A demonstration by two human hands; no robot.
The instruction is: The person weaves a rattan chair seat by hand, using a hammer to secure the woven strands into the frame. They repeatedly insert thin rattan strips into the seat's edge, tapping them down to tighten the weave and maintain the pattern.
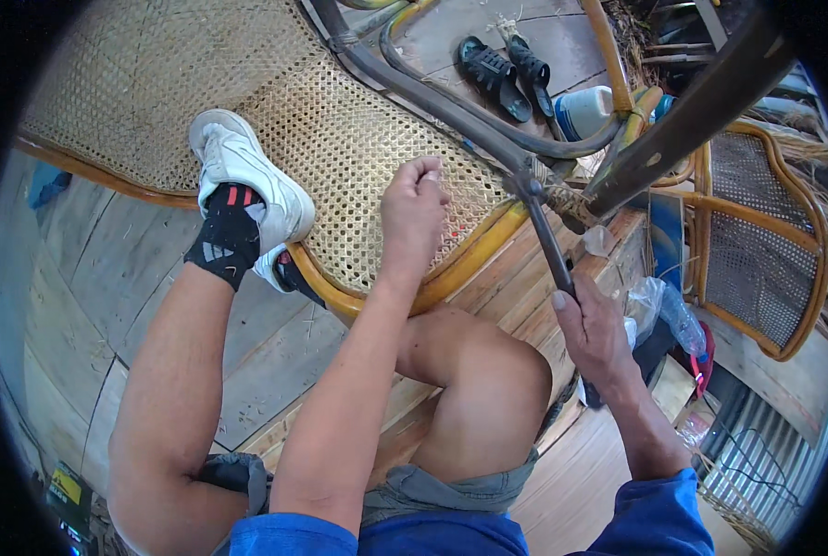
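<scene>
A cane-woven seat panel (358,157) in a curved yellow-brown rattan frame (474,255) lies tilted in front of me. Over its weave, close to the near right edge, my left hand (417,218) is closed with curled fingers. Whatever it may pinch is hidden. My right hand (597,329) grips the dark handle of a hammer (551,243). Its head is up beside the joint where dark rattan poles meet the panel's right corner; I cannot tell whether it touches. My shoe (247,176) rests against the woven surface on the left.
A thick dark pole (692,111) slants across the upper right. Black sandals (495,74) and a white jug (584,113) are on the floor beyond. Another woven rattan piece (757,241) stands at right, near a clear plastic bottle (681,320). Wooden planks (507,287) lie under the panel's edge.
</scene>
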